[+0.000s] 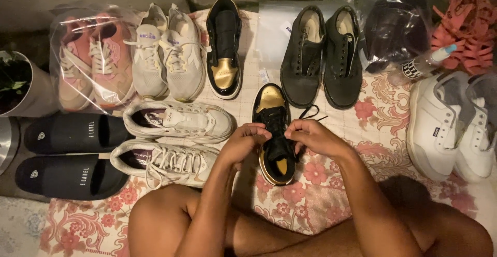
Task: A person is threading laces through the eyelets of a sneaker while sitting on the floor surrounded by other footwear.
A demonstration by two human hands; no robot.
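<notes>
At the centre of the floral pink-and-cream cloth (331, 195), a black high-top sneaker with a shiny gold toe and heel (273, 133) lies toe toward twelve o'clock. The left hand (247, 142) is clenched at its nine o'clock side; the right hand (313, 137), at three o'clock, pinches the thin black lace (309, 112). Its matching black-and-gold sneaker (223, 47) stands at eleven o'clock, a pair of black low-top lace-up shoes (323, 55) at one o'clock.
</notes>
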